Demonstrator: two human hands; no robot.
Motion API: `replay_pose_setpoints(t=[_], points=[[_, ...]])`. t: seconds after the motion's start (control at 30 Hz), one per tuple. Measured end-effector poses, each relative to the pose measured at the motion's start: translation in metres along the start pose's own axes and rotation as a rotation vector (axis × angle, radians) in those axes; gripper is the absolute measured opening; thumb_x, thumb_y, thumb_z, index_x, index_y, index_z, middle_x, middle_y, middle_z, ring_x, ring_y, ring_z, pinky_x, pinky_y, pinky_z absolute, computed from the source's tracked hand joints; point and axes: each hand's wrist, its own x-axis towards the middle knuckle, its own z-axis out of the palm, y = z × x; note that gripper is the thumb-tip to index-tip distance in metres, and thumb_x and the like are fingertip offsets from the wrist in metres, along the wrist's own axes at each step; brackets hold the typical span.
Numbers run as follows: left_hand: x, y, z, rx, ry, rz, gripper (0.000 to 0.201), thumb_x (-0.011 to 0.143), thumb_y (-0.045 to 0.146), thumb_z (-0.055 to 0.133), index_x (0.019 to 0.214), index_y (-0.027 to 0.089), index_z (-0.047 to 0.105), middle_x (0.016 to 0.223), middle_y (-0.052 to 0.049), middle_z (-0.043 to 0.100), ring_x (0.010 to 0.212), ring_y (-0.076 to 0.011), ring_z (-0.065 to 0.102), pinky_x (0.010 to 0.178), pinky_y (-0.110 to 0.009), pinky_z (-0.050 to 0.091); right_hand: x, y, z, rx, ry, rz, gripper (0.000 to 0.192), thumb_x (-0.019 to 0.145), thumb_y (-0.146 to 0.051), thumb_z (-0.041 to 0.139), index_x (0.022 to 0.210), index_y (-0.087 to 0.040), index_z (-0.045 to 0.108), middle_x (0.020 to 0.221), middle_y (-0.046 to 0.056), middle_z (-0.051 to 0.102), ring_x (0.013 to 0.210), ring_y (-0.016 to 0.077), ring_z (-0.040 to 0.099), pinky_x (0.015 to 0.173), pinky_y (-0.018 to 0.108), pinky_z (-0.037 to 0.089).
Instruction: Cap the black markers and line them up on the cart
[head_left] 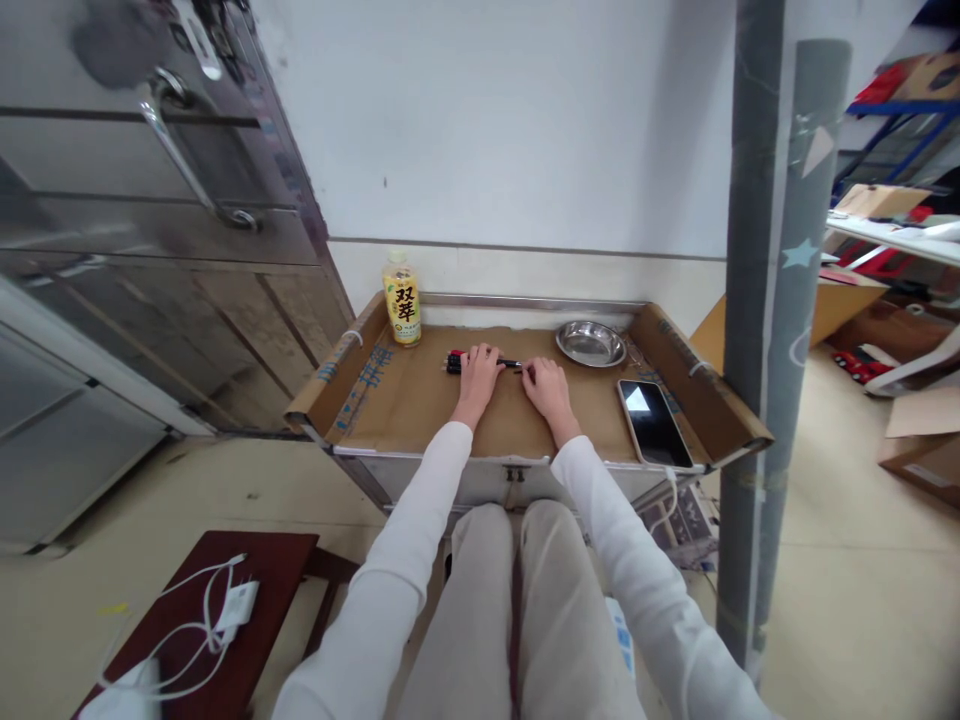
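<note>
A bundle of dark sticks with red bands (454,362), likely chopsticks, lies on the cardboard-lined cart top (405,405). My left hand (478,372) rests over the middle of the bundle with its fingers curled on it. Just to its right, my right hand (547,387) touches the bundle's thin right end with its fingertips. A round steel dish (591,343) stands behind my right hand, apart from it.
A yellow-labelled drink bottle (402,299) stands at the cart's back left. A phone (655,422) lies face up at the front right. A grey rolled mat (772,300) leans by the cart's right side. Steel cabinet (150,250) left; a red stool (217,620) with a white charger below left.
</note>
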Motion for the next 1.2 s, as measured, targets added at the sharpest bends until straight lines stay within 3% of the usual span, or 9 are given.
replay_pose_setpoints(t=[0.27,0.63,0.73,0.93,1.1,1.2], points=[[-0.006,-0.001,-0.004,-0.026,0.001,-0.037,0.019,0.095,0.032,0.05,0.1,0.019,0.062,0.108,-0.013,0.059,0.106,-0.0292,0.05,0.089,-0.042,0.036,-0.003,-0.001,-0.005,0.025,-0.053,0.002,0.028,0.089,-0.012,0.041,0.101,-0.016,0.066,0.102,0.013,0.062,0.097,0.0259,0.052,0.082,0.035,0.036],[-0.009,0.0,-0.006,-0.045,0.008,0.043,0.024,0.097,0.027,0.043,0.107,0.024,0.064,0.11,-0.01,0.06,0.106,-0.0269,0.05,0.091,-0.041,0.036,-0.004,0.001,-0.003,0.02,-0.054,-0.013,0.031,0.088,-0.011,0.043,0.108,-0.016,0.066,0.105,0.014,0.061,0.098,0.0262,0.051,0.084,0.035,0.036],[-0.013,0.0,-0.01,-0.02,0.045,-0.031,0.026,0.097,0.023,0.038,0.108,0.02,0.061,0.108,-0.012,0.061,0.105,-0.0276,0.051,0.09,-0.042,0.038,-0.004,0.0,-0.005,0.021,-0.066,-0.029,0.031,0.088,-0.01,0.044,0.107,-0.017,0.066,0.105,0.013,0.061,0.098,0.026,0.051,0.084,0.035,0.036],[-0.024,-0.004,-0.012,0.019,0.089,-0.323,0.026,0.092,0.014,0.035,0.106,0.015,0.057,0.112,-0.017,0.059,0.106,-0.0311,0.052,0.089,-0.044,0.04,-0.007,-0.005,-0.009,0.011,-0.121,-0.128,0.037,0.09,-0.013,0.043,0.117,-0.024,0.066,0.109,0.011,0.06,0.101,0.0258,0.051,0.086,0.037,0.036],[-0.029,-0.004,-0.012,-0.005,0.052,-0.345,0.026,0.089,0.014,0.039,0.109,0.012,0.057,0.115,-0.02,0.058,0.111,-0.0328,0.051,0.092,-0.046,0.038,-0.008,-0.008,-0.012,-0.018,-0.125,-0.119,0.041,0.091,-0.014,0.043,0.125,-0.024,0.062,0.112,0.013,0.058,0.103,0.0264,0.05,0.089,0.038,0.036],[-0.032,-0.004,-0.013,-0.003,0.07,-0.329,0.026,0.088,0.015,0.04,0.107,0.013,0.057,0.114,-0.02,0.059,0.11,-0.0335,0.051,0.09,-0.047,0.039,-0.007,-0.01,-0.012,-0.009,-0.143,-0.21,0.043,0.092,-0.014,0.041,0.129,-0.026,0.06,0.115,0.012,0.058,0.104,0.0251,0.05,0.09,0.037,0.036]])
